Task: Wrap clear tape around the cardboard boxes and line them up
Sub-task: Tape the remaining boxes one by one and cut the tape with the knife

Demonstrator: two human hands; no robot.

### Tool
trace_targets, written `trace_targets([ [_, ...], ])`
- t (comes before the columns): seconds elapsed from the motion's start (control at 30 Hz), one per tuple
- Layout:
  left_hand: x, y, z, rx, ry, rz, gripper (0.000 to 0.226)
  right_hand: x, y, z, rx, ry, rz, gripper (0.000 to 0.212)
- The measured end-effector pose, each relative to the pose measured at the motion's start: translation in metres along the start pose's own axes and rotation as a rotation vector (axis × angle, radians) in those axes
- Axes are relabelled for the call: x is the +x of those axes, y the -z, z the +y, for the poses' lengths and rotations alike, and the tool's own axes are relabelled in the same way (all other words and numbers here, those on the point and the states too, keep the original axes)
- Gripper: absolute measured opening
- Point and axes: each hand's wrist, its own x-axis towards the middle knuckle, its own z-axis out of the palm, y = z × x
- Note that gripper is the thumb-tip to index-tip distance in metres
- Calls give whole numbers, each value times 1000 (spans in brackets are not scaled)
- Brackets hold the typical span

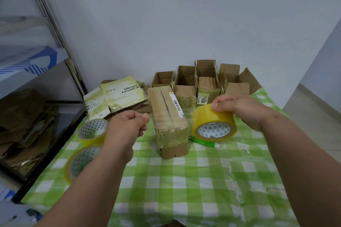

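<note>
A closed cardboard box (168,116) stands in the middle of the green checked tablecloth (184,180), its near end wrapped in clear tape. My right hand (245,110) grips a yellowish roll of clear tape (214,123) just right of the box. My left hand (129,125) hovers left of the box with thumb and fingers pinched together, apparently on the free end of the tape; a faint strip of film stretches across the box top between both hands. Behind the box, several open cardboard boxes (186,88) stand side by side against the wall.
Two more tape rolls (92,128) (81,160) lie at the left under my left forearm. A green cutter (203,141) lies beneath the held roll. Flattened printed cartons (118,95) lie at the back left. A metal shelf (36,79) with cardboard stands further left.
</note>
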Motion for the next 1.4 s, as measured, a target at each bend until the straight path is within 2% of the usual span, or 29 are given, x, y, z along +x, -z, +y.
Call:
trace_targets([
  [0.27, 9, -1, -10, 15, 46, 15, 18, 22, -3, -9, -310, -3, 29, 24],
  [0.4, 12, 5, -14, 3, 86, 19, 15, 28, -9, -9, -405, -15, 10, 22],
  [0.57, 12, 8, -22, -2, 116, 22, 15, 37, -14, -6, -501, -42, -30, 31],
  [0.7, 15, 5, -27, -6, 167, 25, 13, 42, -17, -3, -591, -69, -34, 25],
  [0.9, 12, 0, -41, 63, 193, 6, 15, 45, -29, 3, -743, -120, -37, 37],
  [1.07, 12, -4, -46, 96, 212, -19, 19, 44, -42, 0, -766, -79, 10, 24],
  [1.2, 10, -11, -48, 121, 204, -22, 23, 42, -54, -3, -734, -18, 23, 27],
  [1.4, 11, -14, -49, 216, 147, -52, 22, 35, -61, -11, -790, 27, -1, 17],
])
